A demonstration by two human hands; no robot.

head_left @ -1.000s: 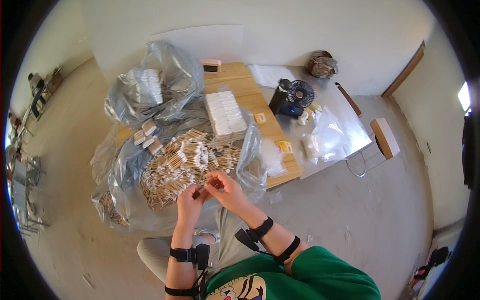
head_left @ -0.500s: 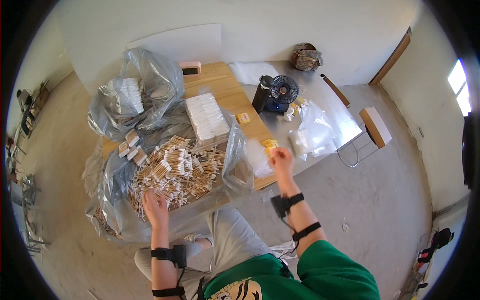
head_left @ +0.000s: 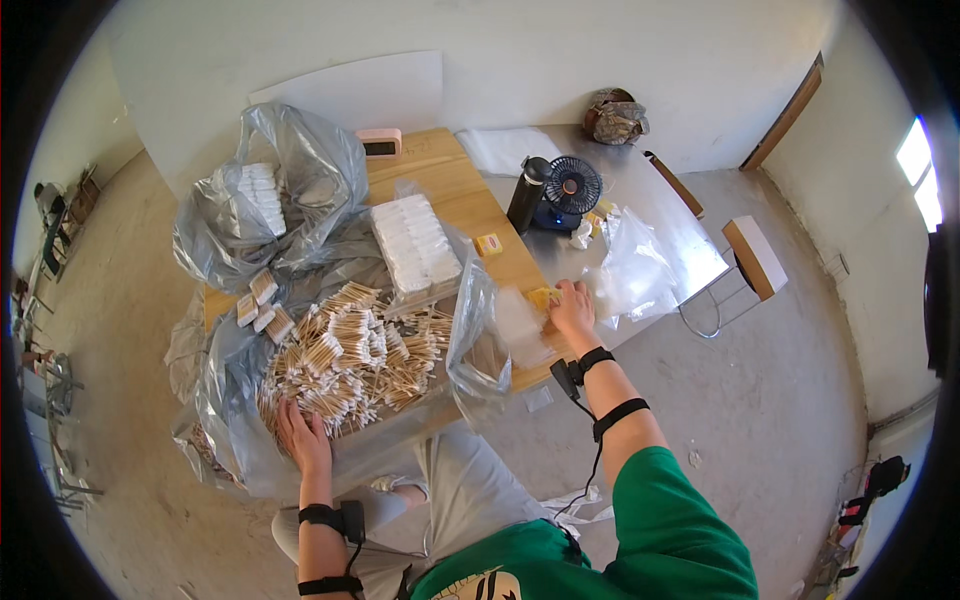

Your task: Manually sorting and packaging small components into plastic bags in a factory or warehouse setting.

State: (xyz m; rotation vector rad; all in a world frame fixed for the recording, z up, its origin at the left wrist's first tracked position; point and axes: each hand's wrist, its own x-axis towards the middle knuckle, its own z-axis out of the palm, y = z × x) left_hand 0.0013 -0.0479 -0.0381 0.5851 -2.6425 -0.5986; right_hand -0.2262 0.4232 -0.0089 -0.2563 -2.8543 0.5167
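Observation:
A loose heap of wooden-stick cotton swabs [head_left: 345,350] lies on grey plastic sheeting. At its near left edge rests my left hand [head_left: 305,438], fingers stretched out against the swabs, gripping nothing that shows. My right hand [head_left: 572,318] is at the table's right side, fingers apart and slightly bent beside a small yellow packet [head_left: 541,298]. Its fingertips reach the packet's edge; no grip on it can be made out. Thin clear plastic bags [head_left: 520,325] lie just left of that hand.
Behind the heap sits a block of white-tipped swab packs [head_left: 415,245]. Small swab bundles [head_left: 262,300] lie left, near a big grey bag [head_left: 270,200]. A yellow box [head_left: 488,244], black bottle [head_left: 528,195], fan [head_left: 572,186] and clear bags [head_left: 635,265] stand or lie to the right.
My right hand has moved slightly right, its fingers going from bunched to more spread. My left hand has shifted a little toward me, at the heap's edge.

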